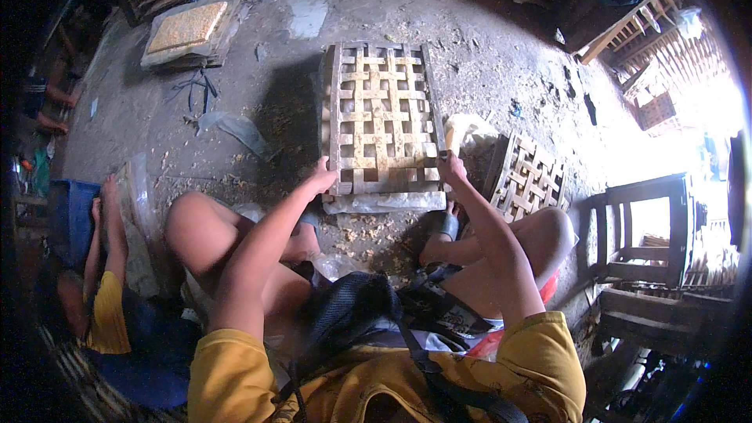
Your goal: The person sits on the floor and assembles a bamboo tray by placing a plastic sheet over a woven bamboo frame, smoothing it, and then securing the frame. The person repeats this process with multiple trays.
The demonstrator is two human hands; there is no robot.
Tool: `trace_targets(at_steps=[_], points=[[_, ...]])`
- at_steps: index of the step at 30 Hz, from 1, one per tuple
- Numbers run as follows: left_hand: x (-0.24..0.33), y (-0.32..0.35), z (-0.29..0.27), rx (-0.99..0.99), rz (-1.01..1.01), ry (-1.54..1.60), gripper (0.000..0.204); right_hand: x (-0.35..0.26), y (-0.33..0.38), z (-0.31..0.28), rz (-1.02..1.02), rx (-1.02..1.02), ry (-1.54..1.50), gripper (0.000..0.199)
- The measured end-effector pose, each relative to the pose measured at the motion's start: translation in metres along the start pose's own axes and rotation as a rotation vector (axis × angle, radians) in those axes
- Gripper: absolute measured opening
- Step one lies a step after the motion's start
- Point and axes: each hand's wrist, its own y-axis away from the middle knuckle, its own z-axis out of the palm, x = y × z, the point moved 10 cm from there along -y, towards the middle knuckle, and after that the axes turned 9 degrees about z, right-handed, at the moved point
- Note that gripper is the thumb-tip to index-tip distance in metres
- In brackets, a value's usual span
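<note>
A framed lattice tray (381,117) of woven pale slats lies in front of me, its long sides running away from me. My left hand (322,177) is closed on the near part of its left side rail. On the opposite rail, near the same end, my right hand (451,169) is closed too; the fingers of both hands are partly hidden. A narrow yellowish piece (450,138) stands just beyond my right hand, and I cannot tell whether it is held. Clear plastic sheeting (384,203) shows beneath the tray's near edge.
A second lattice tray (529,180) leans at the right near my knee. At the far left a slab of yellowish pieces (186,26) lies on a board. A co-worker's yellow sleeve (110,313) and hands are beside a blue crate (74,219). A wooden stand (646,223) is at the right.
</note>
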Motion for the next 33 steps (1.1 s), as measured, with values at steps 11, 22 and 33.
trace_targets(at_steps=[11,22,33], points=[[-0.005,0.015,-0.008,-0.164,-0.178,-0.22,0.064,-0.024,0.019,0.019,0.031,-0.287,0.108,0.06],[0.0,0.015,-0.01,-0.113,-0.071,-0.274,0.061,-0.042,0.04,-0.009,0.062,-0.171,-0.027,0.056],[0.018,0.012,0.01,-0.222,-0.011,-0.439,0.068,0.007,-0.008,0.01,0.077,0.004,0.191,0.058]])
